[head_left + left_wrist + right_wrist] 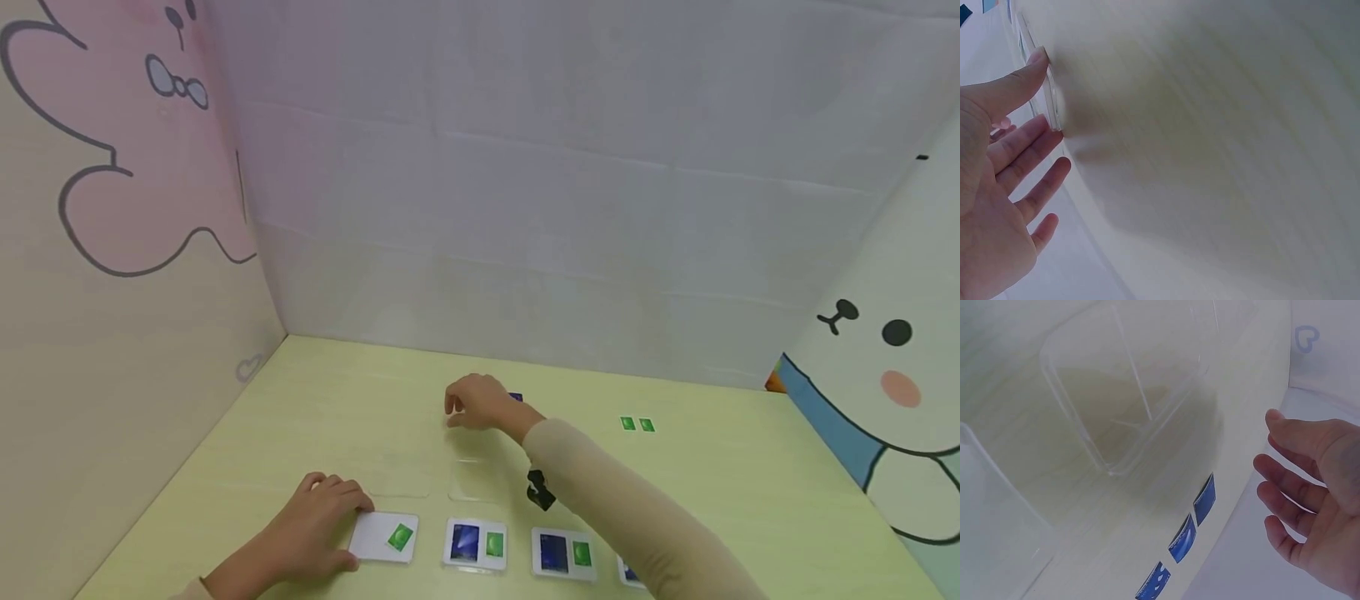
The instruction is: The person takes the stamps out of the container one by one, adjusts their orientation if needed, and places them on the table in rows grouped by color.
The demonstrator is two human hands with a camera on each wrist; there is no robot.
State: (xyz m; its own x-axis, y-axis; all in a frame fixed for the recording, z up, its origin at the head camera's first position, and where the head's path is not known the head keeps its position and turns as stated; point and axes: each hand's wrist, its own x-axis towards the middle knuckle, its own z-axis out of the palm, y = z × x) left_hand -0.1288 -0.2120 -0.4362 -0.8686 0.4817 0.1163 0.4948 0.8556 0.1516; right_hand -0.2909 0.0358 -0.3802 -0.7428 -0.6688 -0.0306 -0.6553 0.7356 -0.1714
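Note:
My left hand (318, 525) holds the near-left white flat case (370, 537) by its edge, thumb at one corner and fingers at another. A small green card (400, 537) lies tilted on that case. In the left wrist view the thumb and fingers (1025, 147) grip the case's thin rim. Farther back, my right hand (476, 402) hovers over the table with loosely bent fingers and nothing between them. Below it in the right wrist view are a clear plastic tray (1075, 422) and several small blue cards (1183, 539).
Right of the held case stand two white cases (476, 560) (564, 575), each with a blue and a green card. Another is partly hidden by the right sleeve (637, 517). Two small green cards (627, 423) lie at the back right. Printed fabric walls (480, 208) enclose the table.

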